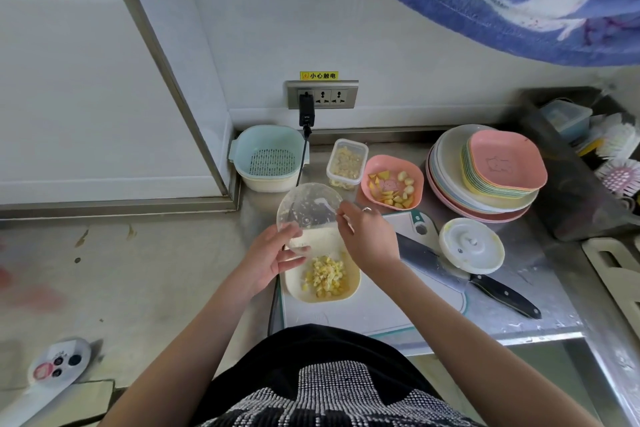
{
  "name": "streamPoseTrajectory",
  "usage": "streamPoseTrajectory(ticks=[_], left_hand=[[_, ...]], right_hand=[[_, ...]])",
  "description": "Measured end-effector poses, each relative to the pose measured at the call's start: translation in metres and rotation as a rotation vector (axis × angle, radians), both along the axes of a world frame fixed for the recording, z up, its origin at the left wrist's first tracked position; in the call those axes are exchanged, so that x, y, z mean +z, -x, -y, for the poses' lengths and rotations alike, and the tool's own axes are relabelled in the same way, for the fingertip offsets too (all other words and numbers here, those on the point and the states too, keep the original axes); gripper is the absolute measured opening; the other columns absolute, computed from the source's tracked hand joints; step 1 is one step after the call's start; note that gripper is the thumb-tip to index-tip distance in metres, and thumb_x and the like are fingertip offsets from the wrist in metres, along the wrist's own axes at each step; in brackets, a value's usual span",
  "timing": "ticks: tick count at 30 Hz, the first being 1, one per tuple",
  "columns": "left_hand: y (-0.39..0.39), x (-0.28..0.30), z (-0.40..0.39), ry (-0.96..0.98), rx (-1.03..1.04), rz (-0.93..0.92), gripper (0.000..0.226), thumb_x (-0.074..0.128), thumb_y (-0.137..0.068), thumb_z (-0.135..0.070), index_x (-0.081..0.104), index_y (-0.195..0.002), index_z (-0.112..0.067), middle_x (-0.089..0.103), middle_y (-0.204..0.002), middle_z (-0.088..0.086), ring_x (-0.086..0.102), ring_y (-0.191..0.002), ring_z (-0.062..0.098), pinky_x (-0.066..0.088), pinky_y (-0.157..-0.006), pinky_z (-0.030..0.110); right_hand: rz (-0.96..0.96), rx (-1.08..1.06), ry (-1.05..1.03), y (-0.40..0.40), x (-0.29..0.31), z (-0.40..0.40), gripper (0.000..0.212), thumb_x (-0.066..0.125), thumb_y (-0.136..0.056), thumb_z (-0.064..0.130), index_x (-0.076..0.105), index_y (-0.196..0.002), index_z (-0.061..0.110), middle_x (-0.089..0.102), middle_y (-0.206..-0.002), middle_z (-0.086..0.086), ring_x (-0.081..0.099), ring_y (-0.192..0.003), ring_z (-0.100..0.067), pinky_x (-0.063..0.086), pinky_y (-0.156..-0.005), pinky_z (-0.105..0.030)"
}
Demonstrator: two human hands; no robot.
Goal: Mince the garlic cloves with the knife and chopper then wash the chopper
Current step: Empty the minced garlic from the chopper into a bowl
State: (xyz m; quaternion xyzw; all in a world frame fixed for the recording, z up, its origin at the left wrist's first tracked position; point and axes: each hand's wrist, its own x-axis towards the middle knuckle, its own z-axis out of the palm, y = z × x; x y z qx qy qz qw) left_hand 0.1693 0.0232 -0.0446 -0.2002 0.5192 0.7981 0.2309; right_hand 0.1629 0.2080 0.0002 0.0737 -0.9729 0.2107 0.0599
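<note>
Both hands' grip tilts chopper bowl above dish.

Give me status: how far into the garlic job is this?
Done: minced garlic sits in the cream dish; the knife lies idle on the cutting board, chopper lid set aside. In hand: left hand tips the chopper bowl over the dish while the right hand scrapes out residue. Left: washing the chopper.
</note>
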Motion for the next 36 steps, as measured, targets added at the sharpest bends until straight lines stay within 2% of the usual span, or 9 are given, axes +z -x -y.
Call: streamPoseTrajectory(ticks=[4,7,11,14,17,22,25,30,36], left_hand=[[-0.001,0.001,-0.004,0.075,-0.022,0.011,0.061,0.066,-0.072,-0.044,0.055,-0.12,-0.007,0.062,-0.111,0.009,0.066,-0.104,0.029,0.06,-0.071,0.037],[0.003,0.003,-0.005,0.193,0.049,-0.043,0.038,0.07,-0.081,-0.034,0.055,-0.104,-0.009,0.062,-0.109,0.009,0.065,-0.104,0.023,0.06,-0.072,0.037],[0.008,0.0,-0.005,0.386,0.097,-0.073,0.041,0.077,-0.078,-0.027,0.051,-0.102,-0.006,0.044,-0.093,0.003,0.058,-0.093,0.016,0.06,-0.07,0.035],[0.007,-0.001,-0.007,0.427,0.111,-0.077,0.05,0.08,-0.076,-0.028,0.053,-0.112,-0.004,0.052,-0.109,0.009,0.061,-0.103,0.021,0.06,-0.065,0.03],[0.006,0.001,-0.01,0.428,0.126,-0.103,0.052,0.08,-0.077,-0.026,0.053,-0.116,-0.005,0.053,-0.12,0.013,0.061,-0.106,0.021,0.059,-0.063,0.028],[0.008,0.006,-0.014,0.426,0.155,-0.127,0.06,0.082,-0.074,-0.028,0.051,-0.123,-0.01,0.051,-0.123,0.007,0.059,-0.109,0.019,0.06,-0.069,0.034],[0.01,0.005,-0.016,0.463,0.156,-0.131,0.059,0.082,-0.073,-0.026,0.052,-0.122,-0.012,0.051,-0.123,0.007,0.058,-0.111,0.02,0.06,-0.069,0.034],[0.007,0.001,-0.017,0.475,0.154,-0.149,0.06,0.085,-0.07,-0.026,0.053,-0.119,-0.014,0.054,-0.121,0.008,0.058,-0.113,0.023,0.06,-0.069,0.035],[0.013,-0.004,-0.016,0.508,0.174,-0.179,0.052,0.084,-0.071,-0.026,0.055,-0.113,-0.019,0.055,-0.12,0.006,0.058,-0.112,0.021,0.061,-0.071,0.04]], right_hand=[[-0.063,0.071,-0.149,0.011,0.01,0.002,0.009,0.068,-0.08,0.009,0.059,-0.081,0.012,0.054,-0.056,-0.005,0.055,-0.061,-0.031,0.033,-0.049,-0.027],[0.002,0.134,-0.389,0.014,0.011,-0.008,0.017,0.074,-0.072,0.01,0.062,-0.08,0.018,0.063,-0.063,-0.004,0.062,-0.069,-0.029,0.039,-0.053,-0.027],[0.271,0.127,-0.207,0.013,0.006,-0.03,0.015,0.047,-0.097,0.025,0.057,-0.105,0.018,0.065,-0.095,-0.008,0.061,-0.088,-0.03,0.045,-0.066,-0.034],[0.123,0.111,-0.078,0.014,0.009,-0.038,0.016,0.046,-0.098,0.023,0.055,-0.106,0.013,0.065,-0.083,-0.011,0.061,-0.073,-0.033,0.049,-0.058,-0.037],[0.141,0.138,-0.114,0.018,0.005,-0.037,0.018,0.044,-0.099,0.023,0.054,-0.11,0.013,0.065,-0.086,-0.013,0.06,-0.076,-0.035,0.051,-0.06,-0.039],[0.252,0.164,-0.184,-0.003,-0.018,-0.033,0.012,0.043,-0.1,0.024,0.048,-0.106,0.016,0.06,-0.089,-0.011,0.058,-0.082,-0.034,0.039,-0.059,-0.034],[0.318,0.195,-0.125,-0.018,-0.025,-0.031,0.013,0.041,-0.1,0.024,0.046,-0.102,0.013,0.06,-0.087,-0.012,0.058,-0.078,-0.035,0.043,-0.059,-0.038],[0.144,0.064,-0.036,-0.002,-0.018,-0.037,0.015,0.046,-0.098,0.02,0.053,-0.109,0.012,0.063,-0.081,-0.016,0.058,-0.073,-0.036,0.045,-0.056,-0.038],[0.351,0.149,-0.087,-0.022,-0.026,-0.033,0.014,0.038,-0.101,0.024,0.046,-0.106,0.013,0.062,-0.087,-0.013,0.059,-0.076,-0.035,0.05,-0.062,-0.04]])
